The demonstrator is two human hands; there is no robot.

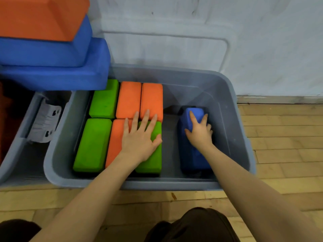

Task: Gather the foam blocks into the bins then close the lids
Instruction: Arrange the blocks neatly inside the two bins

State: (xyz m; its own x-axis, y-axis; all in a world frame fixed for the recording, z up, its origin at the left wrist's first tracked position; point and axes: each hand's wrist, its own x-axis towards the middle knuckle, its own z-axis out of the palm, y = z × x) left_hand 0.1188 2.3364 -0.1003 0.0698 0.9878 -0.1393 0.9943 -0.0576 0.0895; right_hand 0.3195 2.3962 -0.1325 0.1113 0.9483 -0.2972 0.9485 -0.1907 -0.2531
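Observation:
A grey plastic bin (232, 119) stands on the wood floor against the wall. Green and orange foam blocks lie packed flat in its left half. My left hand (139, 137) lies flat with spread fingers on a green block (152, 163) and the orange block (114, 142) beside it. A blue block (192, 154) stands on edge in the bin's right half. My right hand (199, 131) grips its top, fingers curled over the far side.
A stack of large blue (70, 74) and orange (38, 18) foam blocks overhangs the bin's left rear corner. A second grey bin (15, 151) with a latch (45, 123) stands at the left. The bin's lid (166, 48) leans against the white wall behind.

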